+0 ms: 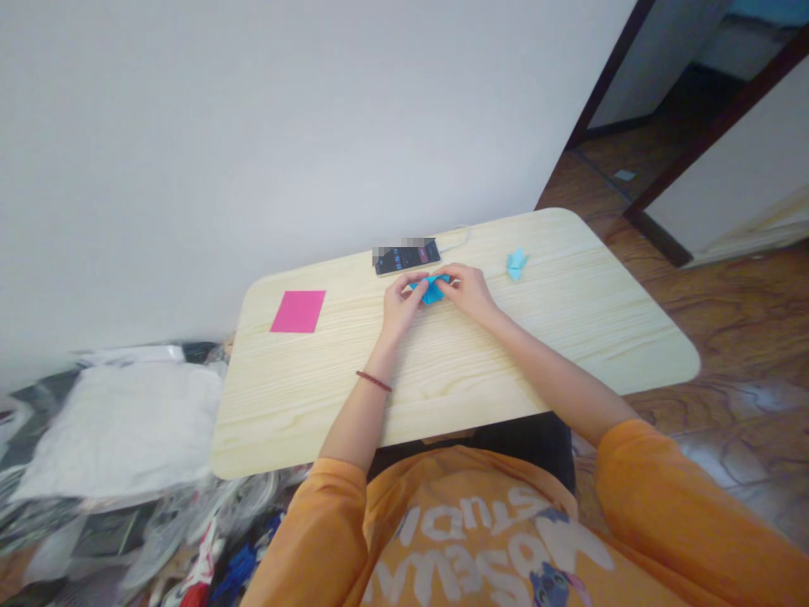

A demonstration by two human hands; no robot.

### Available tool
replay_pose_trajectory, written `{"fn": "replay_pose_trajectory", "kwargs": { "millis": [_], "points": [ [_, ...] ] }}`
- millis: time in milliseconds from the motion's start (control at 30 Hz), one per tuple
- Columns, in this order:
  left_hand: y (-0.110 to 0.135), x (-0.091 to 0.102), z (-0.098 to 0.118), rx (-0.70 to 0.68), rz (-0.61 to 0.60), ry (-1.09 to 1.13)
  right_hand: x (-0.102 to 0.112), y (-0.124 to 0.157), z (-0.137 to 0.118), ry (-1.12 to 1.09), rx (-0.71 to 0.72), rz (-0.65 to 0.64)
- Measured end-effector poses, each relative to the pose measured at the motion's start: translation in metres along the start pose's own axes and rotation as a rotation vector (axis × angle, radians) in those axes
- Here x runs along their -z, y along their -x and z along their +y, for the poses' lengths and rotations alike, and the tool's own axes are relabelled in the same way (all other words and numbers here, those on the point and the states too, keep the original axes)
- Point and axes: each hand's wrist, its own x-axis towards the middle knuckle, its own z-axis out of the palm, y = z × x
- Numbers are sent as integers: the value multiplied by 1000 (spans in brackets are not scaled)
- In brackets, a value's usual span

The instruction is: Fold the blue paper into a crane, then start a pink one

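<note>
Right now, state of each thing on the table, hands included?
Left hand: pinching blue paper
Right hand: pinching blue paper
Blue paper: folded, held in both hands
Pink paper square: flat, unfolded
Light-blue paper piece: folded, out of both hands
Smartphone: screen lit, lying flat
White cable: running to smartphone's right end

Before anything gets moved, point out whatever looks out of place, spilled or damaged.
One stray: a pale, flat scrap lies on the floor near the door frame, possibly dropped paper. Nothing on the tabletop looks spilled or damaged.
</note>
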Motion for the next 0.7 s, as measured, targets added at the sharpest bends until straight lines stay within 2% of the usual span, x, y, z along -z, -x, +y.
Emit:
{"fn": "replay_pose_trajectory", "kwargs": {
  "millis": [100, 233, 400, 700],
  "points": [
    [-3, 0, -3, 110, -2, 113, 1, -1, -1, -70, -41, 10],
    [-4, 0, -3, 256, -67, 271, 1, -3, 1, -204, -92, 36],
    [-3, 3, 4, 382, -96, 333, 2, -4, 1, -281, -119, -10],
    [-2, 6, 3, 391, -126, 282, 2, -3, -4, -419, -188, -45]
  ]
}}
